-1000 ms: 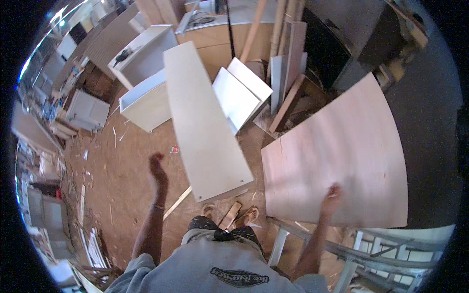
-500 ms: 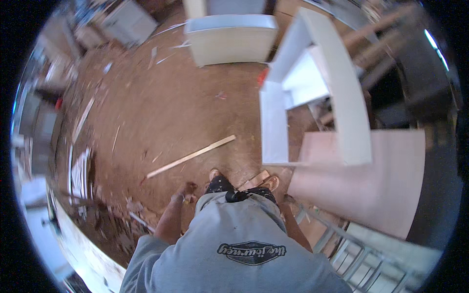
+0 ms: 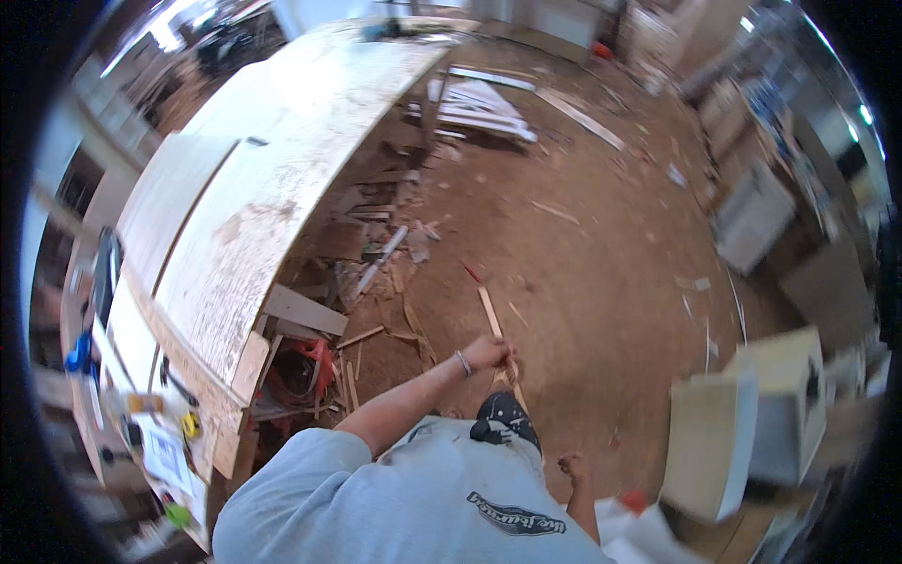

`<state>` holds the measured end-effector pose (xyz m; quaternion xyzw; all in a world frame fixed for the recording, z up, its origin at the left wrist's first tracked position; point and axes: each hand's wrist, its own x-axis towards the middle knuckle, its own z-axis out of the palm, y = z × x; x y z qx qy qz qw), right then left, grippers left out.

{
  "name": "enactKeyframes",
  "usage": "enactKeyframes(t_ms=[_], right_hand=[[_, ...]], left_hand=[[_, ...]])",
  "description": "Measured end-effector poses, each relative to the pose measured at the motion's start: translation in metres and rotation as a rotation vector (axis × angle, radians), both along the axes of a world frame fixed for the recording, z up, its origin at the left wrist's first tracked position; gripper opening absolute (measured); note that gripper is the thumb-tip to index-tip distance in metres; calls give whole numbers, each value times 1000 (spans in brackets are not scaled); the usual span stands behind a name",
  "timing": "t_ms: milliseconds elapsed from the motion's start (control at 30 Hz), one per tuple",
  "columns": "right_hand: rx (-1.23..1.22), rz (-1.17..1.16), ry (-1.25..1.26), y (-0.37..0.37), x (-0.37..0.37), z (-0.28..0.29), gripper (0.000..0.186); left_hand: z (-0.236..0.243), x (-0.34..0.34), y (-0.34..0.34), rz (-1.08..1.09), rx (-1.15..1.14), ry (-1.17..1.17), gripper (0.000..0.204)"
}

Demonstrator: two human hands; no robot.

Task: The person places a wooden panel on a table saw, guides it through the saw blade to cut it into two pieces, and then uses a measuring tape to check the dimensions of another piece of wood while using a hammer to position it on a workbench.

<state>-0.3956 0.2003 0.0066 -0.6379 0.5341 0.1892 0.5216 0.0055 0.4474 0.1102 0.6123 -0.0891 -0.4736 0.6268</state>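
My left hand (image 3: 489, 353) is stretched out in front of my body, with a band at the wrist. Its fingers are curled in, and I see nothing in them. Behind it in the picture runs a thin wooden strip (image 3: 489, 310) on the brown floor, partly covered by the hand. Low at my right side hangs my right hand (image 3: 571, 465), its fingers loosely bent and apart, holding nothing. Nearest to that hand are a white panel-like thing (image 3: 625, 531) and a pale open cabinet box (image 3: 707, 442).
A long wooden workbench (image 3: 282, 179) fills the left, with a tape measure (image 3: 192, 426) on its near end. Offcuts (image 3: 371, 268) and a red thing (image 3: 319, 362) lie beneath it. White boards (image 3: 479, 113) are stacked farther off. Cabinet pieces (image 3: 754, 214) stand at right.
My view has swung to the left, bringing the workbench in close and moving the pale cabinet to the lower right. My left hand has come forward, above the wooden strip in the picture.
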Motion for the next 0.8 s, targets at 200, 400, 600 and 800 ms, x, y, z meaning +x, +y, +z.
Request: enactKeyframes(t_ms=[200, 400, 600, 800], right_hand=[[412, 142, -147, -102, 216, -79, 12], [341, 566, -86, -70, 455, -51, 26], [-253, 1208, -815, -1, 818, -25, 36], [167, 1195, -1055, 306, 986, 199, 33]], left_hand=[[-40, 78, 47, 14, 352, -121, 22], [-31, 107, 193, 651, 713, -104, 18], [117, 88, 304, 1719, 21, 346, 63], [146, 125, 431, 2057, -187, 135, 55]])
